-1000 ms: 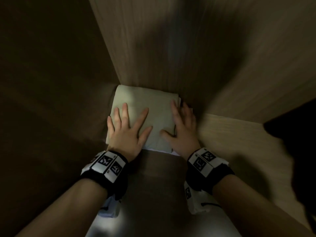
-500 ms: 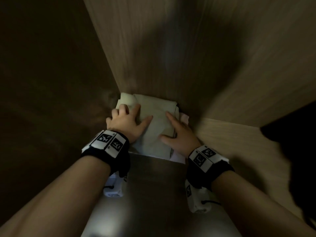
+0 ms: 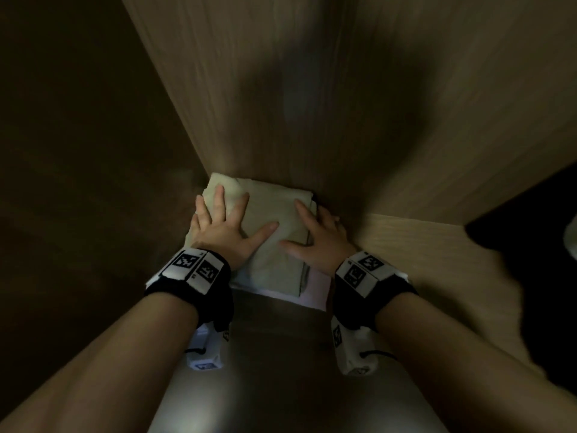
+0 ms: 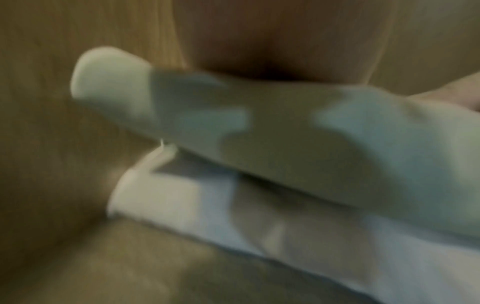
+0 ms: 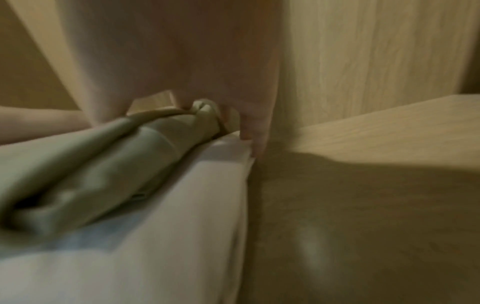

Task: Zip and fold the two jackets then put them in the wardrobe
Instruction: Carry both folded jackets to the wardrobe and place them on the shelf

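Note:
A folded pale green jacket [image 3: 274,220] lies on top of a folded white jacket [image 3: 315,292] in the back left corner of the wardrobe shelf [image 3: 421,251]. My left hand [image 3: 228,226] lies flat on the green jacket with fingers spread. My right hand [image 3: 318,235] rests on the stack's right edge, forefinger and thumb straight on the green cloth, the other fingers over the side. In the left wrist view the green jacket [image 4: 285,133] sits over the white jacket [image 4: 233,216]. The right wrist view shows the green jacket [image 5: 91,168], the white jacket [image 5: 168,236], and a fingertip [image 5: 253,135] at the white edge.
Wooden wardrobe walls [image 3: 281,89] close in behind and to the left of the stack. The shelf [image 5: 376,185] runs on to the right of the jackets. A dark shape [image 3: 530,260] fills the right edge of the head view.
My left hand curled at the stack's far left corner, then flattened again with fingers spread. The stack sits slightly deeper in the corner, and more of the white jacket shows beneath.

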A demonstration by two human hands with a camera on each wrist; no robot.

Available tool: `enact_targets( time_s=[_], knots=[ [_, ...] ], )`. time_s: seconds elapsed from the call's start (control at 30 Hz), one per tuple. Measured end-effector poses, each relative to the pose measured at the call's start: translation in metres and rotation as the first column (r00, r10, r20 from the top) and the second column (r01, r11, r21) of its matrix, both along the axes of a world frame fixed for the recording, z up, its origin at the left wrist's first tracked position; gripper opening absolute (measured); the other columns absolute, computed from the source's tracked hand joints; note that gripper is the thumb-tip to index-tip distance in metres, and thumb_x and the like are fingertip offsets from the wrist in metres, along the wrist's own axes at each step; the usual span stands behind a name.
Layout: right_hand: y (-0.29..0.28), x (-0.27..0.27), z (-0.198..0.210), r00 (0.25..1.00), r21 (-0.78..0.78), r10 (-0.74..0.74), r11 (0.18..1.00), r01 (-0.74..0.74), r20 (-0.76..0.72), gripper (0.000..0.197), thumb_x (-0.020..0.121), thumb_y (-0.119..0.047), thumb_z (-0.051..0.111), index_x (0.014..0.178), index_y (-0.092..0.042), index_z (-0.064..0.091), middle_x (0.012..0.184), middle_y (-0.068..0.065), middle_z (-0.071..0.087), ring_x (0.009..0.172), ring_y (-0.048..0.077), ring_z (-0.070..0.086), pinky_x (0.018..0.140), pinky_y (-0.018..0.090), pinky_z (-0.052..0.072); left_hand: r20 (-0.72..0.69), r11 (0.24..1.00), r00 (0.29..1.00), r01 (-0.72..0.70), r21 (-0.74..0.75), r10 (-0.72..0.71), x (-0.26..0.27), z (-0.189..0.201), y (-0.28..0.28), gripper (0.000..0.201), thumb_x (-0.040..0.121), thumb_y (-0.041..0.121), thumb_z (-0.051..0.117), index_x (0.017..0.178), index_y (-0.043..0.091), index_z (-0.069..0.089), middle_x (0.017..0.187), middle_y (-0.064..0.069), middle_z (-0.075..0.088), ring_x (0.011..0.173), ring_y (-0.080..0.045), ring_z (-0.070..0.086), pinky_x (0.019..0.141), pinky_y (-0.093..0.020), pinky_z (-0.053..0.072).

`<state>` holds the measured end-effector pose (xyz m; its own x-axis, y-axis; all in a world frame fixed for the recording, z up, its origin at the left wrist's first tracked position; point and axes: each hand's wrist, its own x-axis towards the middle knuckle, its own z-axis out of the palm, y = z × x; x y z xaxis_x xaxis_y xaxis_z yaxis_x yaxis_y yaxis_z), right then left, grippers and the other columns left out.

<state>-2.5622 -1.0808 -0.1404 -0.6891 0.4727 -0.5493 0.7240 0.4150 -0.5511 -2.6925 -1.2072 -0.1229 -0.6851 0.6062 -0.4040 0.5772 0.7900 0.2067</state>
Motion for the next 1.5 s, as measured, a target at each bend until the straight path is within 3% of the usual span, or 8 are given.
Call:
enact_targets(
  time_s=[0.33, 0.63, 0.77, 0.87, 1.0, 1.27, 1.4, 1.5],
  knots=[
    [-0.002, 0.015, 0.005, 0.988, -0.072, 0.025, 0.997, -0.036, -0.151, 0.098, 0.076, -0.058, 0.064, 0.144, -0.048, -0.006, 0.157, -0.011, -0.009, 0.144, 0.025, -0.011, 0.117, 0.05, 0.003, -0.022, 0.997, 0.997, -0.076, 0.022, 0.076, -0.009, -0.013, 0.002, 0.098, 0.062, 0.092, 0.027, 0.144, 0.046, 0.0, 0.158, 0.007, -0.005, 0.133, -0.036, 0.017, 0.109, -0.046, 0.022],
    [-0.04, 0.072, -0.011, 0.97, 0.074, 0.127, 0.991, -0.114, -0.205, 0.09, 0.087, -0.03, 0.061, 0.148, -0.031, -0.004, 0.158, -0.008, -0.004, 0.145, 0.02, 0.004, 0.119, 0.042, 0.013, -0.17, 0.998, 0.985, 0.02, 0.067, -0.008, -0.002, -0.019, -0.009, 0.083, 0.077, 0.082, 0.012, 0.147, 0.04, 0.0, 0.159, -0.002, -0.009, 0.144, -0.024, -0.016, 0.115, -0.041, -0.009],
    [-0.048, 0.094, -0.005, 0.952, -0.124, -0.152, 0.985, 0.123, -0.265, 0.059, 0.092, -0.019, 0.055, 0.145, -0.024, 0.029, 0.151, -0.003, 0.031, 0.136, 0.014, 0.032, 0.115, 0.032, 0.026, -0.021, 0.962, 0.994, -0.094, 0.257, 0.103, 0.014, -0.011, -0.042, 0.056, 0.097, 0.048, 0.029, 0.149, 0.03, 0.016, 0.159, -0.002, 0.009, 0.146, -0.028, 0.004, 0.118, -0.04, 0.006],
    [-0.068, 0.119, 0.009, 0.834, -0.465, -0.511, 0.802, 0.375, -0.209, 0.024, 0.091, -0.024, 0.057, 0.11, -0.038, 0.056, 0.124, -0.006, 0.059, 0.107, 0.007, 0.057, 0.094, 0.028, 0.045, 0.065, 0.952, 0.986, -0.163, 0.259, 0.151, 0.032, 0.008, -0.075, 0.053, 0.096, 0.031, 0.046, 0.145, 0.02, 0.031, 0.155, -0.005, 0.024, 0.142, -0.029, 0.021, 0.116, -0.037, 0.019],
    [-0.099, 0.148, 0.039, 0.676, -0.573, -0.722, 0.62, 0.536, -0.148, 0.017, 0.091, -0.018, 0.057, 0.088, -0.033, 0.063, 0.096, -0.005, 0.068, 0.093, 0.014, 0.064, 0.087, 0.03, 0.051, 0.2, 0.915, 0.97, -0.2, 0.351, 0.135, 0.068, 0.043, -0.104, 0.033, 0.092, 0.013, 0.055, 0.124, 0.008, 0.058, 0.127, -0.013, 0.059, 0.119, -0.03, 0.052, 0.102, -0.033, 0.037],
    [-0.141, 0.194, 0.118, 0.621, -0.557, -0.74, 0.64, 0.53, -0.259, 0.016, 0.092, -0.01, 0.052, 0.094, -0.02, 0.065, 0.081, -0.004, 0.067, 0.075, 0.006, 0.063, 0.074, 0.018, 0.051, 0.531, 0.821, 0.822, -0.44, 0.364, 0.206, 0.155, 0.1, -0.139, 0.021, 0.095, 0.022, 0.05, 0.082, 0.034, 0.06, 0.092, 0.0, 0.069, 0.084, -0.018, 0.064, 0.081, -0.031, 0.047],
    [-0.16, 0.213, 0.155, 0.583, -0.559, -0.742, 0.652, 0.512, -0.331, 0.018, 0.091, -0.003, 0.051, 0.088, -0.018, 0.063, 0.077, -0.001, 0.065, 0.07, 0.006, 0.06, 0.066, 0.011, 0.048, 0.583, 0.823, 0.798, -0.429, 0.372, 0.152, 0.186, 0.133, -0.162, 0.019, 0.095, 0.018, 0.051, 0.084, 0.03, 0.062, 0.093, -0.004, 0.068, 0.09, -0.025, 0.063, 0.088, -0.039, 0.048],
    [-0.173, 0.231, 0.178, 0.621, -0.536, -0.689, 0.707, 0.461, -0.375, 0.019, 0.092, -0.004, 0.05, 0.088, -0.018, 0.062, 0.076, -0.001, 0.064, 0.066, 0.004, 0.058, 0.064, 0.009, 0.046, 0.583, 0.83, 0.808, -0.384, 0.405, 0.089, 0.211, 0.155, -0.18, 0.015, 0.095, 0.014, 0.05, 0.092, 0.02, 0.063, 0.089, 0.002, 0.066, 0.085, -0.018, 0.063, 0.079, -0.022, 0.047]
  ],
)
